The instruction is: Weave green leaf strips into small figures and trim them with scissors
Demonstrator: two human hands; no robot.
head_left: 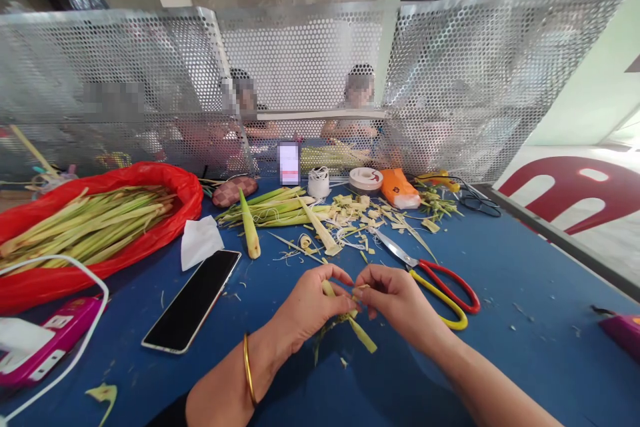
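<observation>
Pinching a pale leaf strip [363, 335], the grip of my left hand [311, 297] has thumb and fingers closed on it, to the left of the scissors [413, 263] and on their near side. The strip slants: from between the left fingers its long axis goes toward me and to the right, and its free end sticks out below both hands. My right hand [391, 288] is just beside; its grip is pressed together on a small pale bit, but I cannot tell if this belongs to the same strip. Of my two hands, the right is nearer to the scissors, whose blades point away and to the left, while their handles lie on the tabletop [515, 267] close to the right wrist. Beyond the blade tips I see cut scraps [345, 201]; well left of the scissors lies a dark phone [193, 303], and farther left a red bag [191, 192].
</observation>
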